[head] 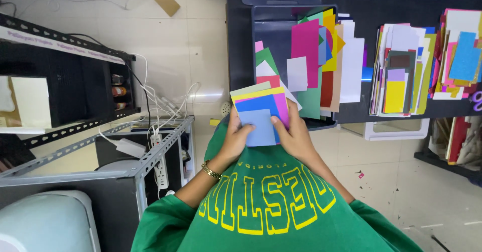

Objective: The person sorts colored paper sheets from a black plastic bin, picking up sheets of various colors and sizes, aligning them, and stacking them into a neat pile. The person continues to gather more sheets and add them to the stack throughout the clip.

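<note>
Close against the green shirt [271,207], both hands pinch a fanned stack of coloured paper sheets [261,109]: left hand [235,136] grips its left edge, right hand [295,137] its right, a pale blue sheet [261,127] on top. Beyond, more coloured sheets fill a dark tray [266,31] on the black counter [371,3], with further paper piles [399,76] to the right.

1. The person wears a loose green T-shirt [271,207] with short sleeves.
2. Large yellow outlined block letters cross its front.
3. A gold bracelet [211,170] circles the left wrist.
4. Both hands are bare.
</note>
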